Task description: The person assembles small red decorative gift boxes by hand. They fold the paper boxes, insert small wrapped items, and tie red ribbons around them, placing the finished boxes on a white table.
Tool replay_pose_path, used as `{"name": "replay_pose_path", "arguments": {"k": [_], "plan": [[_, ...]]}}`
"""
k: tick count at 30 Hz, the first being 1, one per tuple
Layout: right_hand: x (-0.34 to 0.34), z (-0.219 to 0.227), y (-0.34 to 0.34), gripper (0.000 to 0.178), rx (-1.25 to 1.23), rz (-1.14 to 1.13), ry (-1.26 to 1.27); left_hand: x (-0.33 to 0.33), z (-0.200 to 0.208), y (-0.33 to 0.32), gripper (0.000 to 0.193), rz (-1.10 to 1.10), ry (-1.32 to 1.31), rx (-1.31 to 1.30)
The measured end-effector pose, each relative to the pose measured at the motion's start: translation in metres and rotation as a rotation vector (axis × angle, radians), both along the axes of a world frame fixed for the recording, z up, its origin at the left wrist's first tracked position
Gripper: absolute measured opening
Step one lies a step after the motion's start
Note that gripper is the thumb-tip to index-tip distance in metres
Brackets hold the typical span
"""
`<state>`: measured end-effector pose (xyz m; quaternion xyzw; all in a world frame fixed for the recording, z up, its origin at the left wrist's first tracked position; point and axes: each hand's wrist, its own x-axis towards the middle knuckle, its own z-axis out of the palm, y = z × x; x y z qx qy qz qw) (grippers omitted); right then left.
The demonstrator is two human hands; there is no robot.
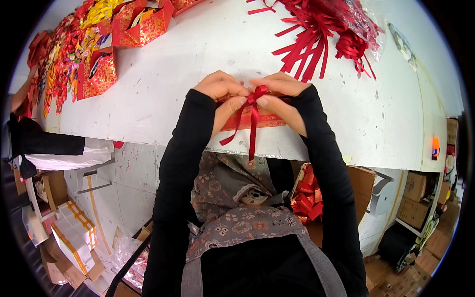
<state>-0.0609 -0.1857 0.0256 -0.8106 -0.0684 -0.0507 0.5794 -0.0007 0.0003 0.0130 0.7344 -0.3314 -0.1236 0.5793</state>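
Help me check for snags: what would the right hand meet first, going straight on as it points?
First the bow, which the right hand seems to touch; beyond it probably the left hand; depth is unclear.

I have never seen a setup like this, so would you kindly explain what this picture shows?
There is no machine: these are a person's own left hand and right hand. The view comes from a head-worn fisheye camera looking down, so straight edges bend. Both hands hold a red ribbon bow over a red package, partly hidden. On the white table, loose red ribbons lie at the far right; patterned red boxes and small wrapped packets lie at the left.
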Motion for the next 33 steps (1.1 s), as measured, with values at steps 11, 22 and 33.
{"name": "replay_pose_path", "arguments": {"k": [11, 22, 33], "plan": [[-0.012, -0.001, 0.007, 0.039, 0.199, -0.135, -0.122, -0.014, -0.006, -0.011, 0.012, 0.235, -0.636, 0.040], [-0.023, -0.039, 0.018, 0.012, 0.021, -0.516, -0.382, -0.030, -0.043, -0.014, 0.022, 0.594, -0.749, -0.131], [-0.026, -0.053, 0.032, 0.010, 0.182, -0.574, -0.305, -0.036, -0.047, -0.009, 0.026, 0.751, -0.792, -0.078]]}}
